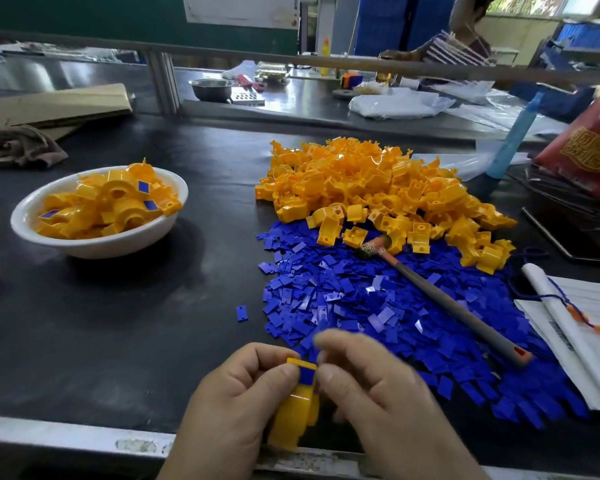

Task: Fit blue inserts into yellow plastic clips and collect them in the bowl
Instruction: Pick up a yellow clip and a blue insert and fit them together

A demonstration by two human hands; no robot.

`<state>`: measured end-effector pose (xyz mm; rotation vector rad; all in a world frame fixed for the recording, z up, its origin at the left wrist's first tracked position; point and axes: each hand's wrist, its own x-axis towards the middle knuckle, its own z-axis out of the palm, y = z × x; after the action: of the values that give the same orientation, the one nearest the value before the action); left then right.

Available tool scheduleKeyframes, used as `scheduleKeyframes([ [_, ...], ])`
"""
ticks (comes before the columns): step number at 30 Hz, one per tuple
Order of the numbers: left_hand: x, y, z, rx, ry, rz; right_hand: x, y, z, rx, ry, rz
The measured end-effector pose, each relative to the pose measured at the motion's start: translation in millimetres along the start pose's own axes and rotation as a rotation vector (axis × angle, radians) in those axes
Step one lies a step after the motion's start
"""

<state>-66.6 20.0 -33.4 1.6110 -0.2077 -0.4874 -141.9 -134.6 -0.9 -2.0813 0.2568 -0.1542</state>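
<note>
My left hand [236, 393] grips a yellow plastic clip [297, 414] near the table's front edge. My right hand [371, 386] pinches a blue insert [307, 374] against the top of that clip. A big heap of yellow clips [378, 188] lies at the middle right, with a wide spread of loose blue inserts [378, 306] in front of it. At the left stands a white bowl [94, 245] filled with yellow clips, some showing blue inserts.
A small hammer [444, 299] lies across the blue inserts. Papers [575, 327] and a red bag [589, 147] sit at the right. A rag [18, 147] and cardboard lie at the far left. One stray blue insert [242, 313] lies alone. Behind a rail, another person works.
</note>
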Motion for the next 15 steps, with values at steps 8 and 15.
scheduleKeyframes([
  [8, 22.1, -0.3, -35.4, 0.649, 0.231, 0.203, 41.8, 55.2, -102.4, -1.189, 0.316, 0.185],
  [15, 18.2, -7.4, -37.4, 0.977, 0.312, 0.324, 60.9, 69.9, -108.7, -1.197, 0.164, 0.180],
])
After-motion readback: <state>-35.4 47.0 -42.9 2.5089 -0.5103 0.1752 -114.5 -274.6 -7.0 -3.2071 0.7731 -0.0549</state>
